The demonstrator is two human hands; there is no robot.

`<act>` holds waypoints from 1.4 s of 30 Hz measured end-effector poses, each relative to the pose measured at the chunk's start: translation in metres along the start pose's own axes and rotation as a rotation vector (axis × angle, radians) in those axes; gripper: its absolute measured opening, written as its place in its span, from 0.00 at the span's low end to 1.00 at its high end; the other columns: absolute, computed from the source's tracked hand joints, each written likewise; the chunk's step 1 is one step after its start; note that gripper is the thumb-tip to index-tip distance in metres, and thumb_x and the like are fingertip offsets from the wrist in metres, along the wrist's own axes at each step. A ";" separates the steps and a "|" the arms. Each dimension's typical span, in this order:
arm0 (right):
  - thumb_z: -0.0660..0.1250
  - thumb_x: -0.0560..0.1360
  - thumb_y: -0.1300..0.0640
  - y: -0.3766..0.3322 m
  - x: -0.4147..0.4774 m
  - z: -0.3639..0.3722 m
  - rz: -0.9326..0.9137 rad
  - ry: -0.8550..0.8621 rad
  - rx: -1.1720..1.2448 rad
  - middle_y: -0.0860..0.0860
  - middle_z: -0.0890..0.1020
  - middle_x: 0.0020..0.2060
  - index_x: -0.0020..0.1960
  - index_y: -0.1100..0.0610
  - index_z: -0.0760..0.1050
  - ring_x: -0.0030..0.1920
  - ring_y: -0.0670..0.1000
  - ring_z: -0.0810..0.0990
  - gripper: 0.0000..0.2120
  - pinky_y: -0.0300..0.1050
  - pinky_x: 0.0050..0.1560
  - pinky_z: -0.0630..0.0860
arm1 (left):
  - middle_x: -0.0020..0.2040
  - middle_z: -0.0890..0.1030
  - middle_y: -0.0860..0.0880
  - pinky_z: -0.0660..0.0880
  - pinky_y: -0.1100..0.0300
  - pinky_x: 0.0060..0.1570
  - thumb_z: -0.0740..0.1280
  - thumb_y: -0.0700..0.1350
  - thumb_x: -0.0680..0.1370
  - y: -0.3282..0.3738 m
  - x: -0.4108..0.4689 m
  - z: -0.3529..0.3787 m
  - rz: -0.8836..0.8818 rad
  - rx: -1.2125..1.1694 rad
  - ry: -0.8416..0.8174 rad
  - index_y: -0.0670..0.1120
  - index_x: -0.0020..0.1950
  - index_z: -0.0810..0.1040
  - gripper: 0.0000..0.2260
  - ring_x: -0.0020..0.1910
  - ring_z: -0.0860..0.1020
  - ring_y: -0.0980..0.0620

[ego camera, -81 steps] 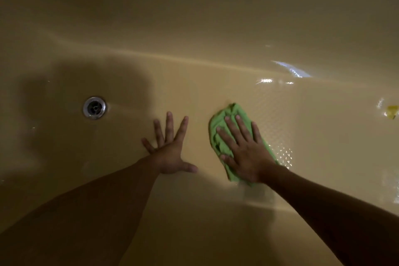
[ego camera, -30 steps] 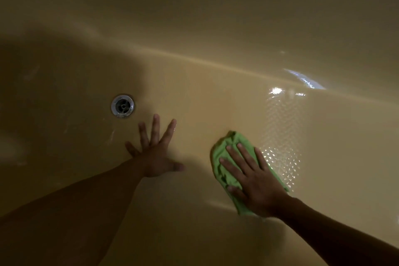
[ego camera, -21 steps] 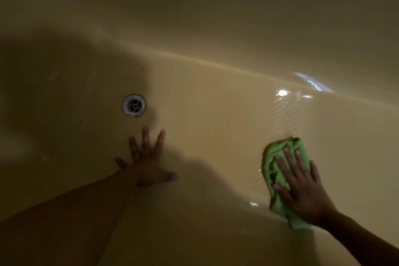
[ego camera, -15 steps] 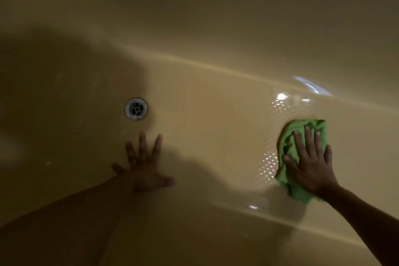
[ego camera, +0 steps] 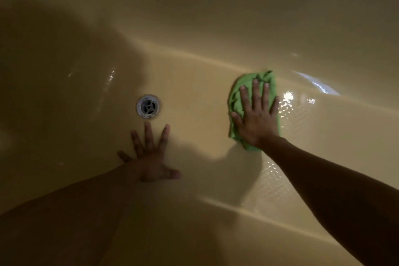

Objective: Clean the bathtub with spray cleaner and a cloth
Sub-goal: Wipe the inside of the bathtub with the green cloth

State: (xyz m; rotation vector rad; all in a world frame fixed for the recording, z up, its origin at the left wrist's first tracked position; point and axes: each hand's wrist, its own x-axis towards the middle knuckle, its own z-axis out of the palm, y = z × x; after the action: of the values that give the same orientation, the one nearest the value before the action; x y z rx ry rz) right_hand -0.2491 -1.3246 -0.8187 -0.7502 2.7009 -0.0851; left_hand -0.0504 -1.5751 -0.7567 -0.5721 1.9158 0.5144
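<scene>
1. The fingers (ego camera: 256, 93) of the right hand (ego camera: 257, 121) lie straight and slightly spread, flat on a green cloth (ego camera: 236, 97). They press on it rather than curl round it, and the thumb lies along the cloth's left edge.
2. The cloth is bunched under that palm on the bathtub (ego camera: 194, 17) floor, right of centre. Its far edge reaches the curve where the floor rises into the far wall. Green shows past the fingertips, to the left of the hand and at the wrist.
3. The left hand (ego camera: 151, 164) is released and holds nothing. It is splayed palm-down on the tub floor, with the thumb out to the right.
4. The round metal drain (ego camera: 148, 106) sits just beyond the left fingertips, apart from them and well left of the cloth.
5. Both bare forearms come in from the near edge, the left one in deep shadow.
6. The tub is yellowish-beige. A wet, dimpled texture glints just right of the cloth and near the right forearm.
7. A bright streak of reflected light (ego camera: 317, 86) lies on the far wall at the right.
8. A dark shadow covers the left part of the tub.
</scene>
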 end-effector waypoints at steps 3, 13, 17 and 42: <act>0.46 0.81 0.35 -0.029 -0.015 0.009 -0.185 -0.037 -0.025 0.55 0.38 0.82 0.83 0.48 0.40 0.81 0.60 0.34 0.36 0.69 0.77 0.38 | 0.65 0.09 0.53 0.42 0.16 0.63 0.72 0.74 0.65 -0.001 0.003 -0.001 0.006 -0.006 0.018 0.70 0.69 0.19 0.61 0.68 0.16 0.34; 0.55 0.82 0.38 -0.016 -0.139 0.027 -0.562 -0.190 -0.085 0.52 0.46 0.83 0.84 0.47 0.47 0.82 0.59 0.43 0.35 0.67 0.78 0.46 | 0.66 0.10 0.55 0.43 0.18 0.65 0.70 0.72 0.71 -0.007 0.003 -0.001 0.022 -0.056 0.050 0.70 0.72 0.22 0.56 0.70 0.17 0.36; 0.57 0.82 0.37 0.033 -0.186 0.021 -0.534 -0.200 -0.124 0.53 0.50 0.83 0.83 0.48 0.51 0.82 0.60 0.48 0.35 0.63 0.78 0.48 | 0.67 0.11 0.55 0.42 0.18 0.66 0.69 0.73 0.70 -0.010 0.000 0.003 -0.013 -0.073 0.068 0.69 0.72 0.21 0.56 0.71 0.17 0.38; 0.45 0.79 0.33 -0.027 0.044 -0.012 -0.002 0.012 -0.044 0.55 0.37 0.82 0.83 0.47 0.38 0.81 0.62 0.34 0.38 0.70 0.75 0.38 | 0.68 0.12 0.49 0.42 0.18 0.65 0.69 0.75 0.67 -0.037 0.013 -0.012 -0.053 -0.047 0.081 0.66 0.68 0.17 0.60 0.70 0.17 0.35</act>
State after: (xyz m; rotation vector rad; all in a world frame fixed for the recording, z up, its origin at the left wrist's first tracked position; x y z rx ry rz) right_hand -0.2751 -1.3709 -0.8170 -0.7678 2.7212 -0.0303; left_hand -0.0410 -1.6138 -0.7675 -0.6814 1.9640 0.5101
